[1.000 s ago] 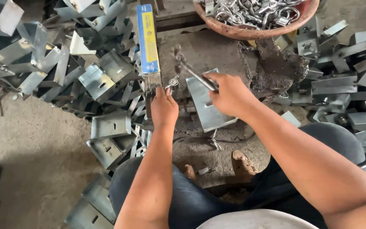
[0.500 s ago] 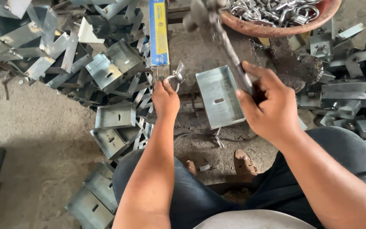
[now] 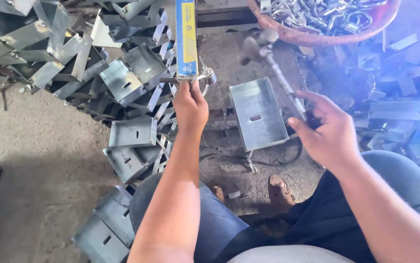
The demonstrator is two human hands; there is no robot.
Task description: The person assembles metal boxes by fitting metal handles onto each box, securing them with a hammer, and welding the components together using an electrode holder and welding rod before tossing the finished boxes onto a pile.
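Note:
My left hand (image 3: 189,104) grips the near end of a long blue and yellow bar (image 3: 186,36), with a small metal ring fitting (image 3: 207,76) beside my fingers. A hammer (image 3: 271,68) is held in my right hand (image 3: 328,130) by its handle, the blurred head raised over the work spot. Between my hands a grey folded metal tray (image 3: 258,114) with a slot lies on the dirty block.
A heap of grey metal brackets (image 3: 73,53) fills the left, with several more near my left knee (image 3: 122,160). A reddish bowl (image 3: 317,36) of metal shackles sits at the top right. More flat metal parts (image 3: 405,112) lie on the right.
My right hand has drawn back toward me and the hammer head has swung from high at the top down to the right. My left hand stays on the bar.

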